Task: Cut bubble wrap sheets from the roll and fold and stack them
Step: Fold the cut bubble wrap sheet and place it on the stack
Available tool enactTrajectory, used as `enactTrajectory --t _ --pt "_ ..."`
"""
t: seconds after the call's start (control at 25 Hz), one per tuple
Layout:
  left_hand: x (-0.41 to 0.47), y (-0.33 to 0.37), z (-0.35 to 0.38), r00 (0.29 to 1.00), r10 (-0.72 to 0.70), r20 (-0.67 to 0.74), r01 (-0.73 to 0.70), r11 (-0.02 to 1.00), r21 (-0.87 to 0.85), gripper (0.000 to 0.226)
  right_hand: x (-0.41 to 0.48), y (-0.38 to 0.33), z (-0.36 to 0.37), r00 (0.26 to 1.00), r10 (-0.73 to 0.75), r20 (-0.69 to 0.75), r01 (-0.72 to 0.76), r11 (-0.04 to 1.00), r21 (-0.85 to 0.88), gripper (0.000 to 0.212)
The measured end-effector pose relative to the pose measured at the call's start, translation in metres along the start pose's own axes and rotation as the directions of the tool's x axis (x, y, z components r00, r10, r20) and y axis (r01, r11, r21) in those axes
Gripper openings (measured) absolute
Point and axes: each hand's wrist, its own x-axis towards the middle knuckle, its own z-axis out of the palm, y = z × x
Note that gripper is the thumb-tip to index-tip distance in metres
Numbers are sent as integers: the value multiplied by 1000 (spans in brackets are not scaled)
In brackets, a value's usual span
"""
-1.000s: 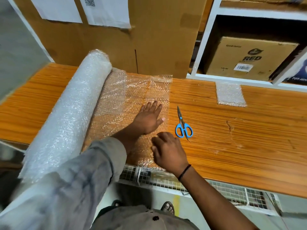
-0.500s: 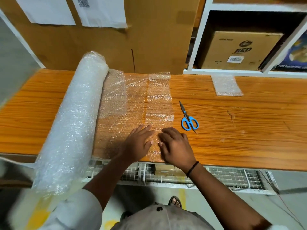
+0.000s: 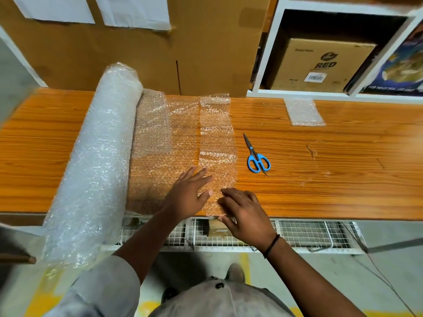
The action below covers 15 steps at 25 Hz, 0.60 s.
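A thick bubble wrap roll (image 3: 93,161) lies across the left of the wooden table (image 3: 320,179). Its unrolled sheet (image 3: 183,138) spreads flat to the right, with the free edge folded back into a doubled strip (image 3: 217,138). My left hand (image 3: 188,193) presses flat on the sheet near the table's front edge, fingers straight. My right hand (image 3: 242,211) rests on the strip's near end, fingers bent onto it at the table edge. Blue-handled scissors (image 3: 256,156) lie closed just right of the sheet. A folded bubble wrap piece (image 3: 304,112) sits at the back right.
A large cardboard box (image 3: 160,49) stands behind the table. White shelving (image 3: 343,92) at the back right holds a brown carton. A wire mesh rack (image 3: 297,234) runs below the table's front edge. The roll's near end overhangs the edge.
My left hand slid back from mid-sheet toward the front edge and now sits beside my right hand. The right hand moved nearer to the table edge.
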Motion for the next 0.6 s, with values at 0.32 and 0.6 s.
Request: enactTrajectory --t 0.32,0.6 --pt "-7 9 -6 998 17 -54 -22 996 -89 58 6 -4 -16 983 63 -170 -51 996 77 20" --pt "-11 23 -19 992 13 -125 -53 948 -315 62 49 12 -40 960 171 -223 -140 979 148 18"
